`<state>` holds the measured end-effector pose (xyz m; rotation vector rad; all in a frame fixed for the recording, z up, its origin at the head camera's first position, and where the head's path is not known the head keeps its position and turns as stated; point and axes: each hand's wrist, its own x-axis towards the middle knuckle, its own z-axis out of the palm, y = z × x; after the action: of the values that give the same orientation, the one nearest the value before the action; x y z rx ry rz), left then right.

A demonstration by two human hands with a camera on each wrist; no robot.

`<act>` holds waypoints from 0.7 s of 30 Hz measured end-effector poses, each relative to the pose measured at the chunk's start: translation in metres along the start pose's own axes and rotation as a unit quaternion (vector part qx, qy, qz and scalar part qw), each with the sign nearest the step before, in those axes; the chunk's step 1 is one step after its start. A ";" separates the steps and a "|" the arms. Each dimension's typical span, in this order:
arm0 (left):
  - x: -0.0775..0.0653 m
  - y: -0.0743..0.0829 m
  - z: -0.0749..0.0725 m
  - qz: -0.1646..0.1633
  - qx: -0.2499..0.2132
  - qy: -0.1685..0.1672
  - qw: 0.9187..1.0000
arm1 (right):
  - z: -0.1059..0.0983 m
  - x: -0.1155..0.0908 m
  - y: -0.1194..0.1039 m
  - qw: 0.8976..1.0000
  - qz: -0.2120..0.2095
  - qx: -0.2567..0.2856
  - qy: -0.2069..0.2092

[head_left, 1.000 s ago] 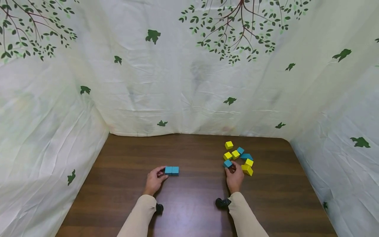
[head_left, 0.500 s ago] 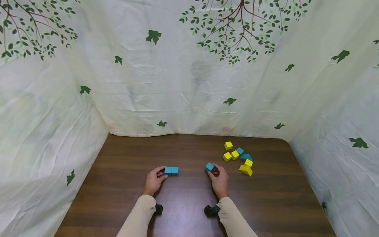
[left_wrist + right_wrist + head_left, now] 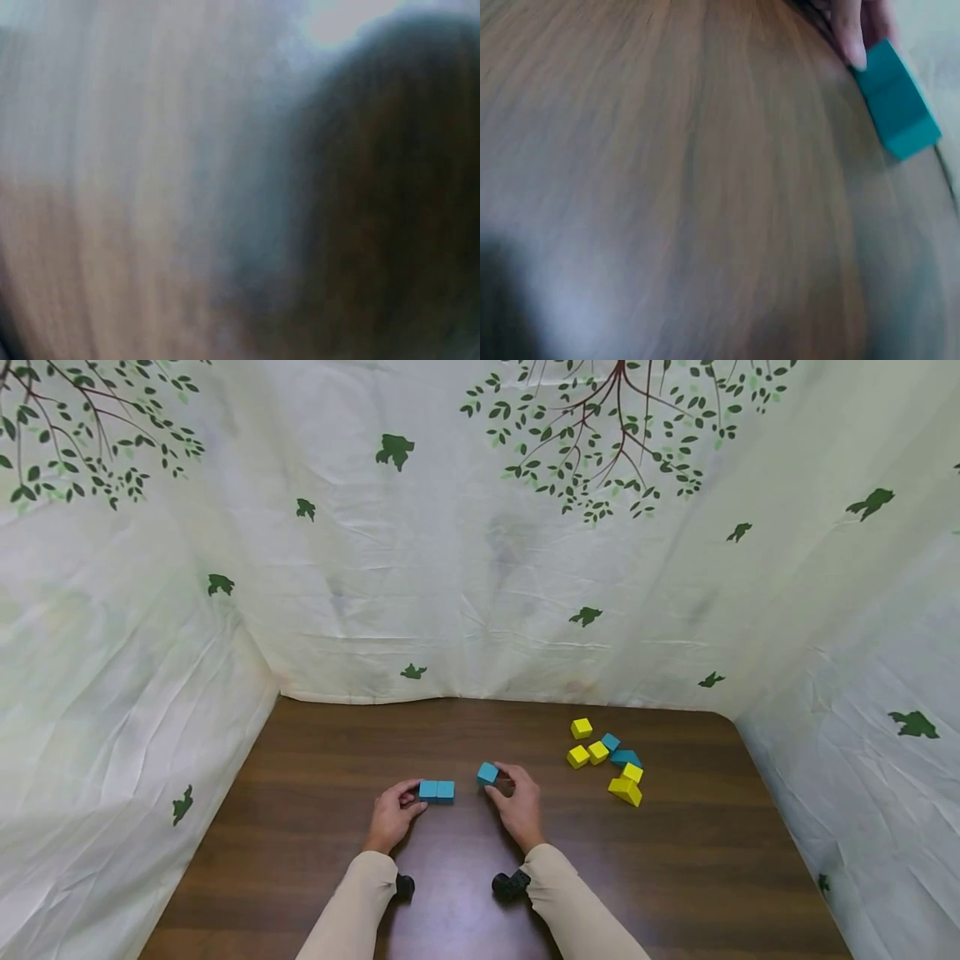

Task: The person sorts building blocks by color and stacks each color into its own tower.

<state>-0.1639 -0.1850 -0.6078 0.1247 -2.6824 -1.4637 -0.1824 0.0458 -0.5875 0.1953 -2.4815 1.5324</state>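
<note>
A person's hands are working apart above a brown table (image 3: 330,743), the left hand (image 3: 389,818) pinching the near end of two joined blue blocks (image 3: 437,791), the right hand (image 3: 521,806) gripping a blue cube (image 3: 487,774) between the hands; whether it is touching the table is hard to tell. Yellow blocks (image 3: 577,757) and blue pieces (image 3: 626,758) are lying right of the right hand. Sleeves (image 3: 352,906) are running out of frame; the left wrist view is showing only blur.
</note>
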 end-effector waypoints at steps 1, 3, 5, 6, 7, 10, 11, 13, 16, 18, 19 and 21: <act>0.000 0.000 0.000 0.000 0.000 0.001 1.000 | 0.002 0.001 -0.002 1.000 -0.007 -0.003 -0.007; 0.000 -0.001 0.001 0.002 0.001 0.000 1.000 | 0.007 0.003 -0.006 1.000 -0.019 -0.009 -0.020; 0.000 -0.001 0.001 0.001 0.000 -0.002 1.000 | 0.012 0.005 -0.009 0.999 -0.029 -0.012 -0.033; 0.000 -0.001 0.001 0.000 0.000 -0.003 1.000 | 0.015 0.005 -0.011 0.999 -0.032 -0.011 -0.040; -0.001 -0.001 0.001 -0.001 0.000 -0.003 1.000 | 0.017 0.005 -0.013 0.998 -0.037 -0.011 -0.046; 0.000 -0.002 0.001 -0.004 -0.002 -0.003 1.000 | 0.024 0.006 -0.017 0.997 -0.046 -0.012 -0.065; 0.000 -0.001 0.001 -0.006 -0.003 -0.002 1.000 | 0.026 0.007 -0.019 0.996 -0.051 -0.012 -0.070; 0.001 -0.002 0.001 -0.005 -0.002 0.000 1.000 | 0.031 0.008 -0.021 0.995 -0.061 -0.012 -0.079; 0.002 -0.001 0.000 -0.006 -0.003 0.001 1.000 | 0.037 0.009 -0.023 0.993 -0.077 -0.010 -0.088; 0.002 -0.002 0.000 -0.006 0.000 0.000 1.000 | 0.041 0.010 -0.025 0.992 -0.088 -0.011 -0.091; 0.002 -0.002 0.000 -0.006 0.001 0.000 1.000 | 0.043 0.010 -0.026 0.992 -0.090 -0.007 -0.093; 0.003 -0.002 0.000 -0.007 0.001 0.000 1.000 | 0.047 0.011 -0.027 0.990 -0.096 -0.008 -0.098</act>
<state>-0.1664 -0.1865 -0.6095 0.1439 -2.6875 -1.4653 -0.1919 -0.0080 -0.5814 0.5920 -2.5312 1.4762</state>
